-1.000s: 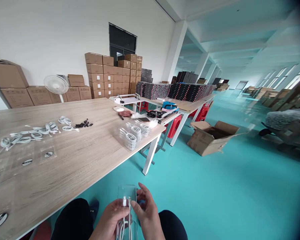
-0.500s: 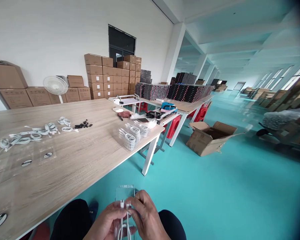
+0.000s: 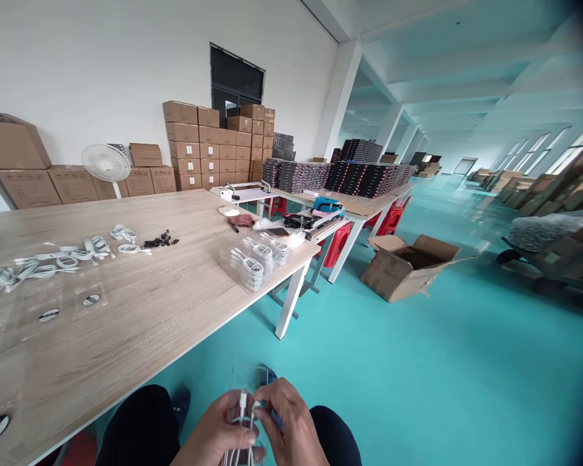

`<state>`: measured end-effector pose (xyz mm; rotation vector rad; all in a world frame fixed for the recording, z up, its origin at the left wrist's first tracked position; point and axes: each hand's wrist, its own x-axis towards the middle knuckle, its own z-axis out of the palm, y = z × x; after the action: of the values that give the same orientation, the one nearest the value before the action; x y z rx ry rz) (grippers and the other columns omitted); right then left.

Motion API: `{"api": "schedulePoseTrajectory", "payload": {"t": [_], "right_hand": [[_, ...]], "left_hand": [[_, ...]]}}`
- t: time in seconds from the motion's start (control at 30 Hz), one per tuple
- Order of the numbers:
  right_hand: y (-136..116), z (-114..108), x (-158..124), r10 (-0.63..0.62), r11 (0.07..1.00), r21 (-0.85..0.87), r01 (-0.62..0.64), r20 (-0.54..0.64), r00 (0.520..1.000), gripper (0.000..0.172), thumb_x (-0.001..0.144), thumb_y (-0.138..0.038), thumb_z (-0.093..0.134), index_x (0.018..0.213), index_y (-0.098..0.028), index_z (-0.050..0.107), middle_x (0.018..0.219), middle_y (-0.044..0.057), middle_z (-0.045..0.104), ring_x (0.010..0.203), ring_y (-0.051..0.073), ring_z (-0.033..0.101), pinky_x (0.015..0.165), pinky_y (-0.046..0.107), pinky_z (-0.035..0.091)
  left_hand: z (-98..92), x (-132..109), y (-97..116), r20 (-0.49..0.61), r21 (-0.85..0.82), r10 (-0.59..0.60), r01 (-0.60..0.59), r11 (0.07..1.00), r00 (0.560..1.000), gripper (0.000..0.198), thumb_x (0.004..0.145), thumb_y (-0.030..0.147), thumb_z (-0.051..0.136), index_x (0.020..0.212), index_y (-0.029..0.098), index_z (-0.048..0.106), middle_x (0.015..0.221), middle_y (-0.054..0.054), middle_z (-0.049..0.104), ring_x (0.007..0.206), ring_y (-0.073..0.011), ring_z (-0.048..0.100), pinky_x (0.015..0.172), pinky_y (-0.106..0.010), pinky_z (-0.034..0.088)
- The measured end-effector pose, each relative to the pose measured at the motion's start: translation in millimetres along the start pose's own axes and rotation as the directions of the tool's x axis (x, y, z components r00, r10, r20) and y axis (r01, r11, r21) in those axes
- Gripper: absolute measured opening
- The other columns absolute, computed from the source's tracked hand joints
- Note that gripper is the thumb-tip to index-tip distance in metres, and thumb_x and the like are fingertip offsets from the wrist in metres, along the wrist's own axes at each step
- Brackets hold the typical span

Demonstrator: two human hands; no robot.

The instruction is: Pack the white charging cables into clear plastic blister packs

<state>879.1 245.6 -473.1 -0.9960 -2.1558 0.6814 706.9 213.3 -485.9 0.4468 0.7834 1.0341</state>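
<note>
Low in the view, above my lap, my left hand (image 3: 216,427) is closed around a clear plastic package (image 3: 240,374) and a white charging cable (image 3: 243,402). One connector of the cable stands upright beside my left thumb. My right hand (image 3: 291,417) pinches the cable's other end between thumb and forefinger, just right of that connector. The lower part of the cable runs down between the hands and is cut off by the frame. The package's transparent walls are hard to make out.
On the wooden table (image 3: 175,310) lie coiled white cables (image 3: 97,246), small black pieces (image 3: 161,239) and flat clear packages with oval labels (image 3: 91,299). Stacked filled packs (image 3: 252,275) stand near its right corner. An open carton (image 3: 403,272) sits on the floor; my knees flank my hands.
The package has tilted and sunk a little between my hands. My right hand has drawn its cable end slightly right, away from the other connector, and my left thumb has slid lower.
</note>
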Motion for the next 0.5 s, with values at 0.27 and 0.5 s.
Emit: {"api": "schedulePoseTrajectory", "payload": {"t": [0.27, 0.5], "right_hand": [[-14.7, 12.5, 4.8, 0.555, 0.654, 0.486, -0.580, 0.213, 0.804, 0.038, 0.093, -0.054, 0.054, 0.071, -0.024, 0.049, 0.050, -0.004, 0.055, 0.045, 0.011, 0.045, 0.049, 0.028, 0.031], [-3.8, 17.5, 2.0, 0.577, -0.021, 0.635, -0.772, 0.638, 0.510, 0.040, 0.062, -0.044, 0.087, 0.073, -0.017, 0.059, 0.068, 0.000, 0.069, 0.059, 0.009, 0.064, 0.047, 0.016, 0.034]], "left_hand": [[-12.3, 14.1, -17.2, -0.228, 0.609, 0.365, -0.161, 0.777, 0.903, 0.027, 0.059, 0.004, 0.072, 0.076, 0.023, 0.063, 0.064, 0.002, 0.063, 0.066, -0.0188, 0.058, 0.062, -0.027, 0.043], [-3.4, -3.1, 11.5, -0.203, 0.719, 0.408, -0.147, 0.679, 0.890, 0.027, 0.065, 0.008, 0.068, 0.088, 0.023, 0.065, 0.082, -0.002, 0.071, 0.084, -0.0229, 0.068, 0.078, -0.029, 0.049]]}}
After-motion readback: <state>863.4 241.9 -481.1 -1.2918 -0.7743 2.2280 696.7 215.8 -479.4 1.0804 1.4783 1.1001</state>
